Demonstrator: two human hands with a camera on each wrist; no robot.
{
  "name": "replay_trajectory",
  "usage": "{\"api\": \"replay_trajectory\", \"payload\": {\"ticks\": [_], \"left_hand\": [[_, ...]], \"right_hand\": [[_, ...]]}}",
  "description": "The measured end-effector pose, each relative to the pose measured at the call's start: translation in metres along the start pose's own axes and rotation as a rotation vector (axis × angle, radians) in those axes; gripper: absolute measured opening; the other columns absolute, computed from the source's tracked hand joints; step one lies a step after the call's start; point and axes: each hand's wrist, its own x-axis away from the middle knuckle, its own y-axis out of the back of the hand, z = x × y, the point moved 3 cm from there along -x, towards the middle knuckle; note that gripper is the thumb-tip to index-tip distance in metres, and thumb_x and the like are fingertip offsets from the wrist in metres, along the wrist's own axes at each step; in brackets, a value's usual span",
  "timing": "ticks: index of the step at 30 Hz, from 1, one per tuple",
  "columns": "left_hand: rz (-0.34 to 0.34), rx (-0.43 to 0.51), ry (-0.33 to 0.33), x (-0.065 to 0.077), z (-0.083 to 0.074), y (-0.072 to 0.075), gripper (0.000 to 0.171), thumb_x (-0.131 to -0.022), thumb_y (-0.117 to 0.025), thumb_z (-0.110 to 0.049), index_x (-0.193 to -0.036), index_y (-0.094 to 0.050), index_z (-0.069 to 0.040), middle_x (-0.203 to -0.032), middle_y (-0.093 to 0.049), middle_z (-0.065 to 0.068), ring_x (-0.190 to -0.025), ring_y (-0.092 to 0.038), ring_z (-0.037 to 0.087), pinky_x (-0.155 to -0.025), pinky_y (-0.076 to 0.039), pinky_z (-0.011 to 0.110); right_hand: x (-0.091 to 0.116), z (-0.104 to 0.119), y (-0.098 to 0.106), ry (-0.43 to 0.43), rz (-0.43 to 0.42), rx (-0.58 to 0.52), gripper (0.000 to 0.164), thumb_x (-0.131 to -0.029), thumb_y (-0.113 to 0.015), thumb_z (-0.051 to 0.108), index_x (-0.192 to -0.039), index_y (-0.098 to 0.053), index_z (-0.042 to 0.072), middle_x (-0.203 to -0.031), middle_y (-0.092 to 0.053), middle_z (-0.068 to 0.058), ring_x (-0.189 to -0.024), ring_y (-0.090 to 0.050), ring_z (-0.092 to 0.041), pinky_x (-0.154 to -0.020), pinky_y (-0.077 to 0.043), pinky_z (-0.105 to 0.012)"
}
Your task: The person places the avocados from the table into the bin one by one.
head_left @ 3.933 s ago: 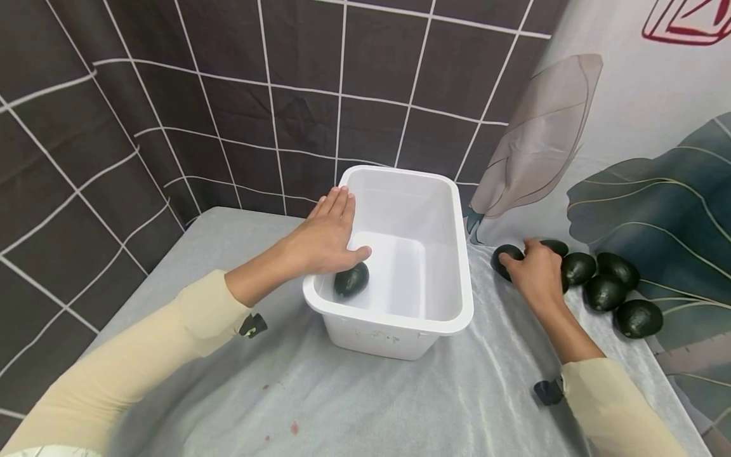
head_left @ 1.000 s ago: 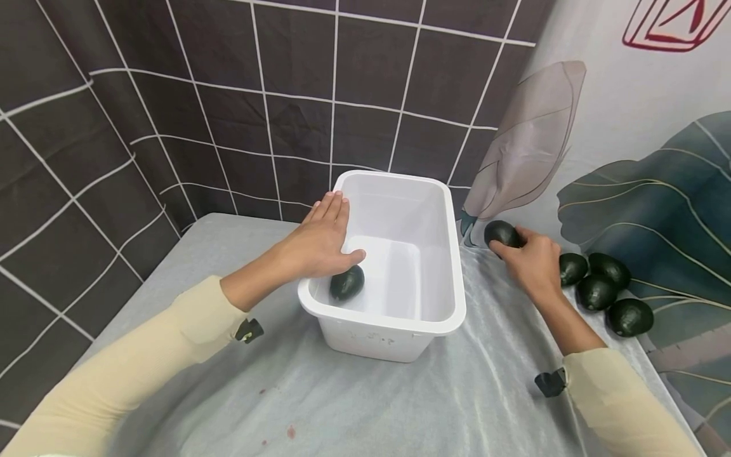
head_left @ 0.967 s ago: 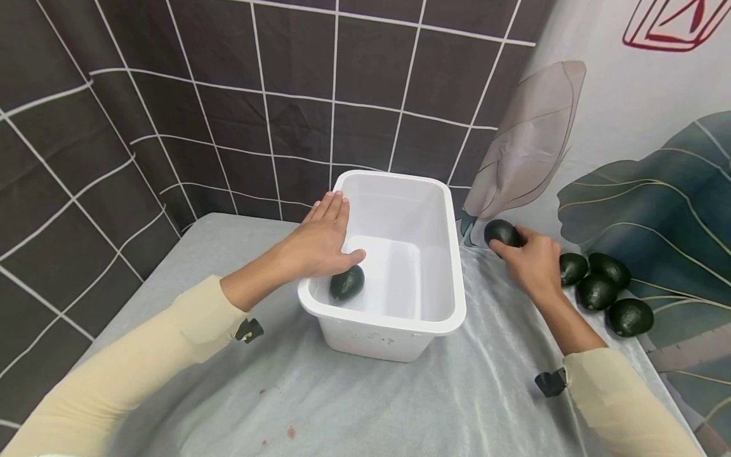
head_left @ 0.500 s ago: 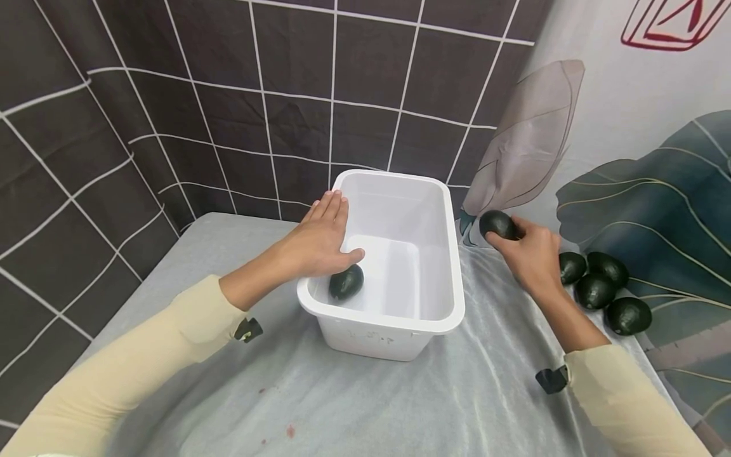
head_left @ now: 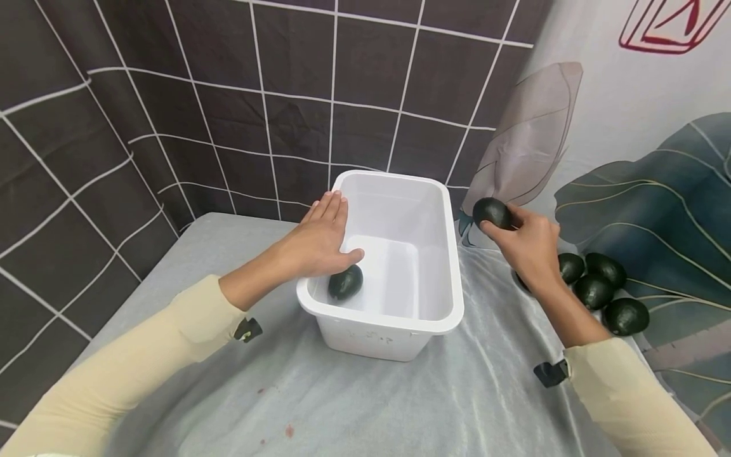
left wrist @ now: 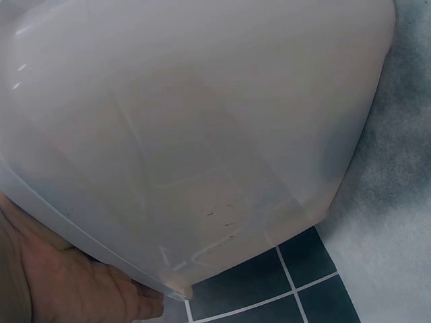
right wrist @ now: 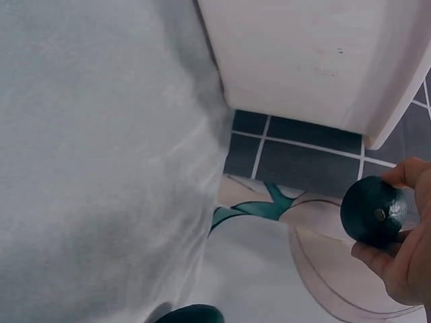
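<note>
My right hand [head_left: 528, 244] pinches a dark green avocado [head_left: 492, 213] between thumb and fingers, raised to the right of a white plastic tub [head_left: 379, 327]. In the right wrist view the held avocado [right wrist: 372, 212] shows its stem end toward the camera. My left hand [head_left: 316, 244] lies with straight fingers on the tub's left rim, its thumb reaching over the inside. Another avocado [head_left: 345, 283] rests on the tub floor near the front left corner. From the left wrist camera, the hand [left wrist: 81, 286] touches the rim beneath the tub's side wall [left wrist: 202, 134].
Several avocados [head_left: 594, 291] lie grouped at the table's right side, one partly hidden behind my right wrist. A grey cloth [head_left: 342, 406] covers the table. Dark tile-patterned sheeting [head_left: 297, 120] hangs behind the tub, and leaf-patterned sheeting [head_left: 645, 197] hangs at the right.
My right hand has picked the avocado up from the group and raised it, shifting slightly left toward the tub. My left hand has stayed on the rim.
</note>
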Motion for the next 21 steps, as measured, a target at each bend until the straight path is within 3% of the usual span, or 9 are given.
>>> {"api": "replay_trajectory", "payload": {"ticks": [7,12,14,17,21], "left_hand": [[0.004,0.002,0.005,0.001,0.000,0.000,0.109,-0.109,-0.058,-0.058,-0.177,-0.005,0.010,-0.188,0.003,0.029,-0.179,0.006,0.043,-0.147,-0.002,0.055],[0.003,-0.001,0.006,0.001,-0.001,0.001,0.109,-0.108,-0.058,-0.057,-0.177,-0.006,0.010,-0.188,0.003,0.029,-0.179,0.006,0.044,-0.147,-0.002,0.056],[0.003,0.000,0.007,0.002,-0.001,0.001,0.109,-0.109,-0.058,-0.057,-0.176,-0.006,0.011,-0.188,0.003,0.029,-0.179,0.006,0.043,-0.147,-0.002,0.055],[0.004,0.003,0.009,0.002,-0.001,0.002,0.109,-0.109,-0.058,-0.057,-0.177,-0.006,0.010,-0.188,0.003,0.029,-0.179,0.006,0.043,-0.147,-0.001,0.055],[0.005,0.004,0.009,0.001,-0.001,0.001,0.108,-0.109,-0.058,-0.057,-0.177,-0.006,0.010,-0.188,0.003,0.029,-0.179,0.005,0.043,-0.147,-0.001,0.054]], "right_hand": [[-0.004,0.012,0.003,0.004,0.007,-0.024,0.068,-0.098,-0.079,0.042,-0.154,-0.069,0.005,-0.133,-0.079,-0.028,-0.135,-0.064,-0.053,-0.121,-0.034,-0.068],[-0.008,0.020,0.003,0.015,-0.005,-0.026,0.069,-0.098,-0.081,0.043,-0.155,-0.069,0.006,-0.136,-0.078,-0.028,-0.135,-0.067,-0.051,-0.116,-0.039,-0.068],[-0.009,0.023,0.002,0.024,-0.013,-0.031,0.071,-0.098,-0.081,0.043,-0.156,-0.068,0.005,-0.135,-0.079,-0.028,-0.131,-0.071,-0.049,-0.111,-0.044,-0.061],[-0.012,0.028,0.001,0.031,-0.032,-0.042,0.071,-0.096,-0.082,0.043,-0.155,-0.069,0.005,-0.133,-0.080,-0.028,-0.126,-0.075,-0.046,-0.096,-0.049,-0.040],[-0.014,0.034,-0.001,0.037,-0.036,-0.059,0.071,-0.096,-0.082,0.042,-0.154,-0.069,0.005,-0.131,-0.081,-0.027,-0.122,-0.079,-0.044,-0.086,-0.045,-0.026]]}}
